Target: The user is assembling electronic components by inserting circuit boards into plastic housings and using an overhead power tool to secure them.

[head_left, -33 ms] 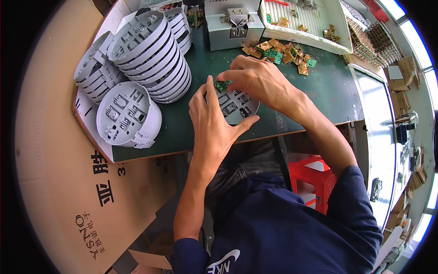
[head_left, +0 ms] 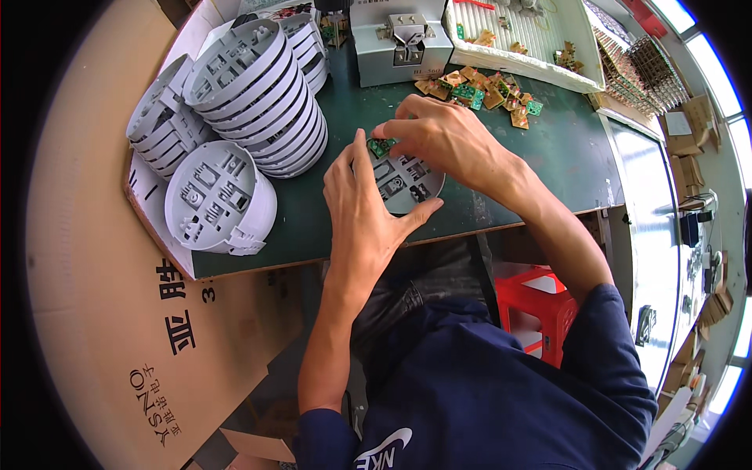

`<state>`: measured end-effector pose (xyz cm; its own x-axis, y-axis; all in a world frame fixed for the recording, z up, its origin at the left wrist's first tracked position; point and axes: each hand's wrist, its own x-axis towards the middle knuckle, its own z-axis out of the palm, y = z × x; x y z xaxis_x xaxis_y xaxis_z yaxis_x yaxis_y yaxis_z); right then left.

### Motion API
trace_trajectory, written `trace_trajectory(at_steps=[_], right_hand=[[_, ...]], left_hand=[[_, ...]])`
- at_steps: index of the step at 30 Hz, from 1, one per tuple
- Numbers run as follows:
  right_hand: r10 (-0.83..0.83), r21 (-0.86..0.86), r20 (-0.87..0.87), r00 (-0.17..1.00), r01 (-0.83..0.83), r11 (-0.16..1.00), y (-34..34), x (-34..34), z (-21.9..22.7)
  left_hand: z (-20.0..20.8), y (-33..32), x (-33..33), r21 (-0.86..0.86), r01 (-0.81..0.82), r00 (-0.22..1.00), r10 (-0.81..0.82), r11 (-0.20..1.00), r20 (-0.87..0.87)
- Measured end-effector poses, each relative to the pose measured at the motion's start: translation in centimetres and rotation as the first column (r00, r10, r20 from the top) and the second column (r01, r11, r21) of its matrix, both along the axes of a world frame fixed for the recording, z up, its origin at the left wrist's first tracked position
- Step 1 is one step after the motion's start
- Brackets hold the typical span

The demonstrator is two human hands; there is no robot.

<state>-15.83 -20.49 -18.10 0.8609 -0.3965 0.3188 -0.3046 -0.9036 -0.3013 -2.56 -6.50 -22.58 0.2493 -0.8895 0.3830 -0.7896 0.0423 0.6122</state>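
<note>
A round grey plastic housing (head_left: 403, 199) lies on the green tabletop between my hands, its face full of slots and small fittings. My left hand (head_left: 362, 200) grips its rim, with the thumb along the near edge and the fingers up the left side. Over the far part of the housing, my right hand (head_left: 439, 137) pinches a small green circuit board (head_left: 381, 147). The right fingers and the left fingertips partly cover this board. I cannot tell whether the board touches the housing's floor.
Stacked grey housings (head_left: 266, 102) stand at the left, with one tilted housing (head_left: 211, 196) in front. Loose circuit boards (head_left: 493, 92) lie beyond my right hand, near a grey metal machine (head_left: 403, 59) and a white foam tray (head_left: 540, 66). A red stool (head_left: 540, 301) is below the table edge.
</note>
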Motion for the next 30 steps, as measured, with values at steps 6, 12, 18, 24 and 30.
trace_trajectory(at_steps=[6, 12, 18, 24, 30], right_hand=[[-0.033, 0.025, 0.113, 0.993, 0.030, 0.999, 0.1, -0.8, -0.9], [0.010, -0.060, 0.059, 0.998, -0.006, 0.998, 1.1, -1.9, -1.6], [0.012, -0.028, 0.016, 1.000, -0.012, 1.000, 1.5, -2.2, -1.0], [0.007, -0.113, 0.005, 1.000, -0.007, 0.994, 2.4, -2.1, -0.8], [-0.022, 0.124, 0.014, 1.000, 0.020, 0.992, 1.9, -2.0, -0.9]], left_hand=[[-0.2, 0.0, 1.0, -0.100, 0.097, 0.995, -0.099, 0.990, -0.016], [0.0, 0.1, 1.4, -0.055, 0.103, 0.991, -0.097, 0.993, 0.094], [0.1, 0.2, 1.4, -0.061, 0.112, 0.981, -0.101, 0.992, 0.168], [-0.7, -0.1, 0.4, -0.113, 0.019, 0.978, 0.005, 0.993, 0.209], [-0.7, 0.0, 0.7, -0.113, 0.026, 0.969, 0.002, 0.993, 0.246]])
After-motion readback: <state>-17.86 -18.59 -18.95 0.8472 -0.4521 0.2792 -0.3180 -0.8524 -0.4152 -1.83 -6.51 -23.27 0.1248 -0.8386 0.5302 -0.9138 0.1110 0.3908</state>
